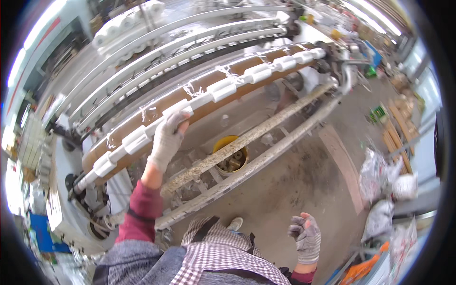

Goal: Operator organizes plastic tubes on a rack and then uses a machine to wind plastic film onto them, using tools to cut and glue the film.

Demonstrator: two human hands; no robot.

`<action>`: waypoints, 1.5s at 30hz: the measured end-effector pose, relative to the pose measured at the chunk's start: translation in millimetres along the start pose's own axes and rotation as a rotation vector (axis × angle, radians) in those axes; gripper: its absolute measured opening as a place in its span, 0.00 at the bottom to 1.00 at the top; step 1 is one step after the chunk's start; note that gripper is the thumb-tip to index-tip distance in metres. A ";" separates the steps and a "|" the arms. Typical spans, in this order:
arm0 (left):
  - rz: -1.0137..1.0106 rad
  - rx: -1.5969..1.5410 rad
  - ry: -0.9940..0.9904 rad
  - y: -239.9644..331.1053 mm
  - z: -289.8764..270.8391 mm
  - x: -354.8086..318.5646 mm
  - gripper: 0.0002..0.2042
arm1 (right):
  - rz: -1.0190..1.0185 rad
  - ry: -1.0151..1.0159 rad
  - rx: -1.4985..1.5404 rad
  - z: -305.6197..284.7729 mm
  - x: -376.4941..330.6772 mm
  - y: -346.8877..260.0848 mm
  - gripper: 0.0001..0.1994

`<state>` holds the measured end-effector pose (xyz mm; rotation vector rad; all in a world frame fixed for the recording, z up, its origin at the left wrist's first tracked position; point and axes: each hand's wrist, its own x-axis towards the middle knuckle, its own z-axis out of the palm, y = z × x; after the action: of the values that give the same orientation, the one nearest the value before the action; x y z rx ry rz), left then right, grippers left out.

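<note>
My left hand (167,137), in a pale knit glove, reaches over the near side of a long machine. Its fingers are curled together at a row of white rolls (222,90) threaded on a shaft. Whether they grip a roll or something small is hidden. Behind the shaft lies a long brown roller (166,103), with torn white strips of film (192,90) clinging to it at several spots. My right hand (306,237), gloved too, hangs low at my right side, away from the machine. Its fingers are loosely bent and apart, with nothing in them.
Two long bars (256,124) run between me and the rolls, one speckled and worn. A yellow bucket (231,156) holding cores or scraps stands beneath them. White rails (190,38) rise behind the roller. Plastic bags (375,173) and wooden strips (398,135) lie on the right.
</note>
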<state>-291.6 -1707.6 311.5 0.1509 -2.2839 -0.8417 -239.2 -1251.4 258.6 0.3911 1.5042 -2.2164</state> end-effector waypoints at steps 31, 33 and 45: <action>-0.358 -0.119 0.002 140.2 508.9 505.5 0.28 | -0.877 0.502 -0.773 -389.8 823.2 -546.8 0.17; -0.320 -0.386 -0.107 176.1 615.7 580.0 0.22 | -0.957 0.387 -0.910 -351.5 916.8 -626.5 0.16; -0.675 -0.595 -0.435 194.6 1005.3 827.8 0.18 | -1.244 -0.369 -1.129 -177.0 1121.3 -717.5 0.28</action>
<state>-1540.5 -1291.8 344.1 0.5238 -2.2565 -2.0307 -1570.3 -1073.6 256.5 -1.5295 2.7427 -1.3565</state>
